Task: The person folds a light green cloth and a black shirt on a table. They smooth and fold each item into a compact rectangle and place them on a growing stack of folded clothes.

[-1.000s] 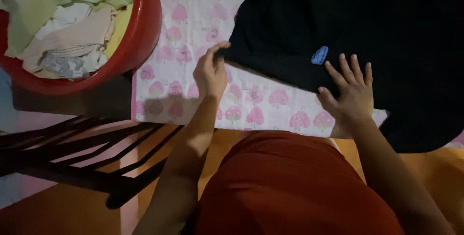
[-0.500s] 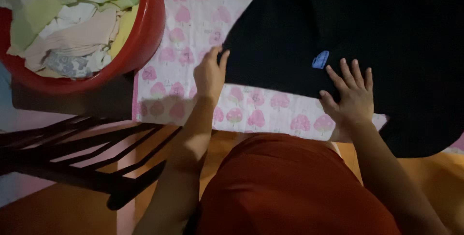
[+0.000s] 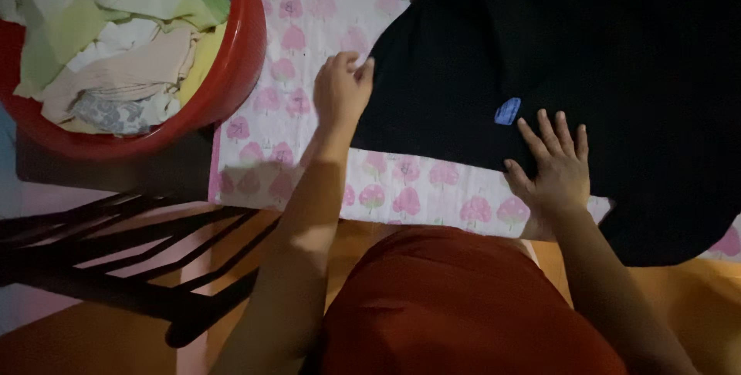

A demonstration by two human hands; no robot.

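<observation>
We see a black garment (image 3: 556, 43) spread over a white cloth printed with pink shapes (image 3: 309, 28). Left of the garment sits a red basin (image 3: 231, 74) heaped with pale clothes (image 3: 116, 43), and below the basin a dark slatted chair (image 3: 131, 259). Our right hand (image 3: 552, 170) lies flat, fingers spread, on the garment's near edge just below its small blue tag (image 3: 508, 111). Our left hand (image 3: 340, 93) curls at the garment's left edge, touching it; we cannot tell whether it grips the fabric.

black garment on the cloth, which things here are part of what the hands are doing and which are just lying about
In hand:
black garment
left hand at its edge
right hand flat on it
pink patterned cloth underneath

Lying about:
red basin of light clothes
dark slatted chair
</observation>
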